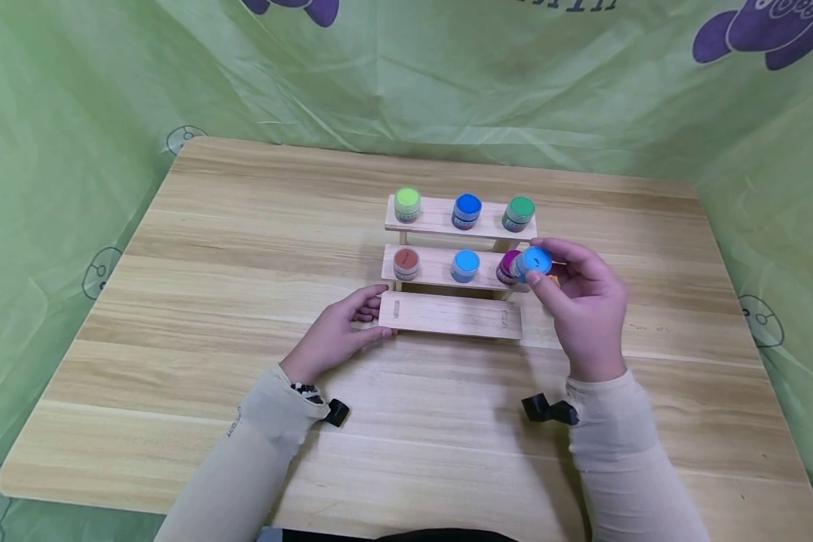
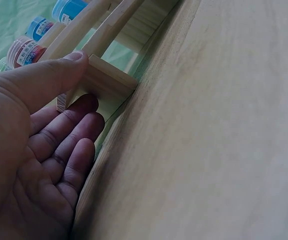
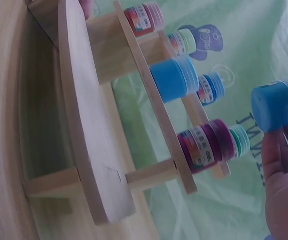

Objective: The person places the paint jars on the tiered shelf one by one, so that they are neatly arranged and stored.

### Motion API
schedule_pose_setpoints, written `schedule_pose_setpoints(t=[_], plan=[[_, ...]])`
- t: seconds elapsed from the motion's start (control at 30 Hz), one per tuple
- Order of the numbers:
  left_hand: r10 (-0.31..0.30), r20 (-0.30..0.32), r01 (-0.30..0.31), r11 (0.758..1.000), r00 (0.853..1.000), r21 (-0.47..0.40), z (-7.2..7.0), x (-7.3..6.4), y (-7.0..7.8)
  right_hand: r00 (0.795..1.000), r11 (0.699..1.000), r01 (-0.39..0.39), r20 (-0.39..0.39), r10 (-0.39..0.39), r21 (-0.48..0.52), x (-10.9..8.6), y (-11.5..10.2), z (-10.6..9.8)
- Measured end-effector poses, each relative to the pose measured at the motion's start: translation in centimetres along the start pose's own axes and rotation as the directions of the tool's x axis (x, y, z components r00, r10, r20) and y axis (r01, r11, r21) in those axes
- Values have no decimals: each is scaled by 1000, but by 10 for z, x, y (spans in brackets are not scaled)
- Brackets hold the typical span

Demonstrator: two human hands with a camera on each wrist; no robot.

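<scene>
A three-step wooden rack [image 1: 450, 315] stands on the table. At the left end of its lowest step, my left hand [image 1: 339, 331] grips the board between thumb and fingers. My right hand [image 1: 589, 309] pinches a light blue paint jar [image 1: 537, 260] by its lid, held up off the rack near the right end of the middle step. That jar partly covers a purple jar [image 1: 506, 267] in the head view. Also on the middle step are a brown jar [image 1: 406, 263] and another light blue jar [image 1: 465, 266]. No jars stand on the lowest step.
Along the top step sit a lime green jar [image 1: 407, 205], a dark blue jar [image 1: 467, 211] and a green jar [image 1: 519, 214]. The wooden table [image 1: 210, 301] extends on both sides, with a green printed curtain [image 1: 433, 90] behind it.
</scene>
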State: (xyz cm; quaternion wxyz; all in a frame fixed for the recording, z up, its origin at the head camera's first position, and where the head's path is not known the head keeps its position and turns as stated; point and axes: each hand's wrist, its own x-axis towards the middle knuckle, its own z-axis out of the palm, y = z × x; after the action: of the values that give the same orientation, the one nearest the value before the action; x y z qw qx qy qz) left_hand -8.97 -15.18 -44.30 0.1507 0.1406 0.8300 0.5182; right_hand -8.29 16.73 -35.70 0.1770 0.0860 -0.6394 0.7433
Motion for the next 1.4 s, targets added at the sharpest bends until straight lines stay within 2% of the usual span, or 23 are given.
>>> schedule_pose_setpoints(t=[0.17, 0.43, 0.97, 1.23, 1.4], plan=[[-5, 3, 5, 1000, 1000, -4, 0, 0, 0, 999, 1000, -8, 33, 9, -25, -3, 2, 4], [-28, 4, 28, 1000, 1000, -13, 0, -1, 1, 994, 999, 30, 102, -26, -42, -7, 9, 13], [-20, 2, 20, 1000, 1000, -5, 0, -1, -1, 979, 996, 33, 204, -16, -79, -16, 16, 29], [-10, 1, 10, 1000, 1000, -14, 0, 0, -3, 976, 990, -11, 214, 41, -141, -20, 18, 35], [-9, -1, 9, 1000, 1000, -6, 0, 0, -4, 965, 982, -30, 251, 76, -184, -23, 21, 38]])
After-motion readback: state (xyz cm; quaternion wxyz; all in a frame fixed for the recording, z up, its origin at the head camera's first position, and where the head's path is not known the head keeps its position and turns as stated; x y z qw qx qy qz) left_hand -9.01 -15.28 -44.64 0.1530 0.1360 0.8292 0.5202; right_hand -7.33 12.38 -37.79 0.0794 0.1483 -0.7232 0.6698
